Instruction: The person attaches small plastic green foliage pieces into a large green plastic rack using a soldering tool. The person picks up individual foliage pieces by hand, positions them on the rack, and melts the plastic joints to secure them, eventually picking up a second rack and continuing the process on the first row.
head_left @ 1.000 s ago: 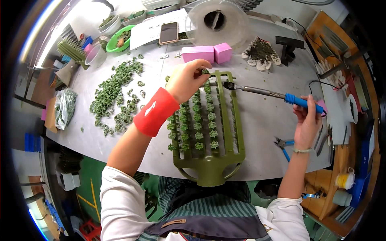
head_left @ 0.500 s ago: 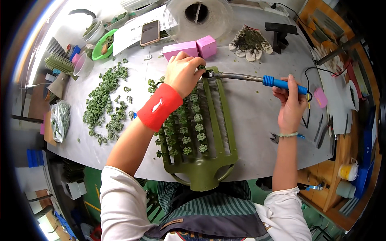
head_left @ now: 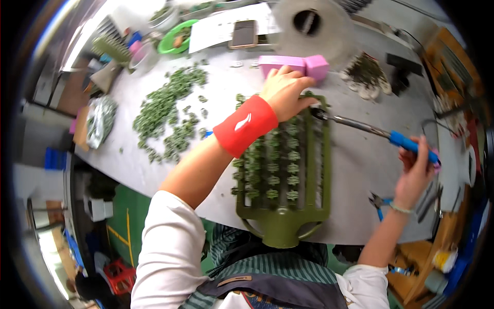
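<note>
My right hand (head_left: 412,177) grips a soldering iron (head_left: 409,144) by its blue handle. The iron's long metal shaft slants up to the left, its dark tip at the far end of an olive-green slatted plastic frame (head_left: 283,221). There my left hand (head_left: 287,95), below which sits a red wristband, pinches a small green plastic piece (head_left: 309,94) between thumb and fingers, close to the tip. Rows of small green flower-shaped pieces (head_left: 292,167) line several slats; the slats further right look bare. My left wrist hides part of the far rows.
A loose pile of green pieces (head_left: 167,105) spreads over the left of the table. Beyond the frame are pink blocks (head_left: 282,63), a phone (head_left: 244,34), a translucent round duct (head_left: 329,41) and a dirty glove (head_left: 366,76). Blue-handled cutters (head_left: 379,202) lie at right.
The view has shifted, so the frame and table appear further right and left respectively differently placed. The iron's handle end now sits lower, its shaft steeper. My left hand stays at the frame's far end.
</note>
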Demonstrator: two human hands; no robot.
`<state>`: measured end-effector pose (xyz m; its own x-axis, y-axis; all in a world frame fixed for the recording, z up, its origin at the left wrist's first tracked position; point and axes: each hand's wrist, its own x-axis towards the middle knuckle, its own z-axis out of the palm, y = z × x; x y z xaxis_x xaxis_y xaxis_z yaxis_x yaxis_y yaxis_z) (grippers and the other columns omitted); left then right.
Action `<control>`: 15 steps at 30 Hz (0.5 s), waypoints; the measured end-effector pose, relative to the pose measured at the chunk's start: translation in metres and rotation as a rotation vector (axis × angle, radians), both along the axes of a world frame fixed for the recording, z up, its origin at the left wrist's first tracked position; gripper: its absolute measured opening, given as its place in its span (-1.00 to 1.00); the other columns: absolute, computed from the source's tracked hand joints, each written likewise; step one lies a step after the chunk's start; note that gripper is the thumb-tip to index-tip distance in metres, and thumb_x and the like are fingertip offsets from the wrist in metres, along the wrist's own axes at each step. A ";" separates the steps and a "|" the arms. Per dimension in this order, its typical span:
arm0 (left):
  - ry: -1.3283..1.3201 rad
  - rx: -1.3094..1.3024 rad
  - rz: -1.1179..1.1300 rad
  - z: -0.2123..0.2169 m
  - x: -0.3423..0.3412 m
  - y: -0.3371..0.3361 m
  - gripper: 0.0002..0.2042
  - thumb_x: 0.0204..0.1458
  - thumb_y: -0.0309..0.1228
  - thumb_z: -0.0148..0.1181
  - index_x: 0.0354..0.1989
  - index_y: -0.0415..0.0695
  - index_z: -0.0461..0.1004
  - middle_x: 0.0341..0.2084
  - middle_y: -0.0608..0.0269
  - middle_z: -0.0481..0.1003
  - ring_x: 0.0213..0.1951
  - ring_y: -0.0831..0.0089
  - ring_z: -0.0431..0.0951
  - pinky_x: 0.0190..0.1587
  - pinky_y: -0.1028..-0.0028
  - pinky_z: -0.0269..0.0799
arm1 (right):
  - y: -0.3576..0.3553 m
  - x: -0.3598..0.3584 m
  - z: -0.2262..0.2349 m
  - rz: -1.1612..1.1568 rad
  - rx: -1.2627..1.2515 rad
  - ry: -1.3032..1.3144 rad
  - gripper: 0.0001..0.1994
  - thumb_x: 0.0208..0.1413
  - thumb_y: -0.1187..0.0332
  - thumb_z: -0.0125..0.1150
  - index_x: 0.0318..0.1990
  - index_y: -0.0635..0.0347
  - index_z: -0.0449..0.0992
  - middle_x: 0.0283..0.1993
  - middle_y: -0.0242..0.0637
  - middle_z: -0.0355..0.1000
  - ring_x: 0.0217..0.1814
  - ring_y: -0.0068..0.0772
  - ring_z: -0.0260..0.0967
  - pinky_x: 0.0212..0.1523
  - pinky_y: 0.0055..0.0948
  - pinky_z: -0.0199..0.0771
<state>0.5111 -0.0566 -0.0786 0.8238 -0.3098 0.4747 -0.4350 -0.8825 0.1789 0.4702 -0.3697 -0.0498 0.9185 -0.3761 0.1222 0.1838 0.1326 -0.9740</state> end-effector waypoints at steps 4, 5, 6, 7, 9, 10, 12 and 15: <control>0.029 -0.247 0.208 0.010 -0.008 0.109 -0.87 0.06 -0.44 0.16 -0.24 -0.18 0.53 -0.35 0.11 0.54 -0.30 0.24 0.56 -0.21 0.40 0.47 | 0.004 -0.010 0.007 0.010 0.009 0.049 -0.73 0.11 0.20 0.23 -0.33 0.28 0.54 -0.51 -0.35 0.46 -0.54 -0.59 0.42 -0.44 -0.68 0.45; 0.096 -0.123 0.332 0.011 -0.019 0.141 -0.88 0.04 -0.45 0.17 -0.26 -0.15 0.54 -0.34 0.09 0.54 -0.31 0.19 0.56 -0.20 0.37 0.47 | 0.005 -0.012 0.005 0.016 0.007 0.052 -0.73 0.11 0.20 0.23 -0.33 0.28 0.54 -0.51 -0.35 0.46 -0.54 -0.59 0.42 -0.44 -0.68 0.45; 0.144 0.014 0.431 0.003 -0.032 0.177 -0.86 0.03 -0.40 0.18 -0.27 -0.16 0.54 -0.36 0.06 0.54 -0.30 0.15 0.57 -0.20 0.32 0.47 | 0.007 -0.013 0.006 0.024 0.011 0.058 -0.73 0.11 0.20 0.23 -0.33 0.27 0.54 -0.51 -0.34 0.46 -0.55 -0.59 0.41 -0.44 -0.68 0.44; 0.254 0.156 0.532 -0.006 -0.043 0.207 -0.80 0.02 -0.30 0.21 -0.29 -0.17 0.54 -0.40 0.03 0.55 -0.30 0.11 0.56 -0.19 0.28 0.47 | 0.010 -0.014 0.006 0.028 0.013 0.064 -0.73 0.12 0.19 0.23 -0.33 0.27 0.53 -0.51 -0.34 0.46 -0.55 -0.59 0.41 -0.44 -0.68 0.42; 0.401 0.090 0.756 -0.022 -0.052 0.216 -0.73 0.04 -0.23 0.23 -0.32 -0.24 0.53 -0.48 0.02 0.56 -0.42 0.27 0.60 -0.26 0.34 0.50 | 0.009 -0.016 0.007 0.015 0.010 0.063 -0.73 0.12 0.19 0.23 -0.33 0.26 0.53 -0.52 -0.35 0.46 -0.55 -0.60 0.40 -0.44 -0.68 0.42; 0.491 -0.009 0.860 -0.030 -0.054 0.219 -0.72 0.04 -0.23 0.24 -0.34 -0.26 0.52 -0.50 0.04 0.57 -0.47 0.35 0.62 -0.29 0.38 0.51 | 0.008 -0.016 0.008 0.008 0.013 0.060 -0.73 0.11 0.19 0.22 -0.33 0.26 0.53 -0.52 -0.35 0.45 -0.55 -0.60 0.40 -0.44 -0.68 0.42; 0.659 -0.359 0.827 -0.040 -0.058 0.225 -0.73 0.00 -0.29 0.30 -0.34 -0.29 0.51 -0.52 0.13 0.57 -0.51 0.49 0.60 -0.35 0.49 0.50 | 0.009 -0.019 0.011 -0.002 0.005 0.054 -0.74 0.12 0.20 0.22 -0.33 0.26 0.53 -0.52 -0.35 0.46 -0.55 -0.60 0.41 -0.45 -0.67 0.43; 0.538 -0.537 0.672 -0.036 -0.062 0.224 -0.79 -0.04 -0.39 0.33 -0.35 -0.26 0.48 -0.53 0.23 0.55 -0.45 0.55 0.58 -0.41 0.55 0.49 | 0.008 -0.022 0.012 -0.017 -0.006 0.034 -0.75 0.12 0.22 0.22 -0.34 0.27 0.53 -0.51 -0.36 0.47 -0.55 -0.59 0.42 -0.46 -0.66 0.44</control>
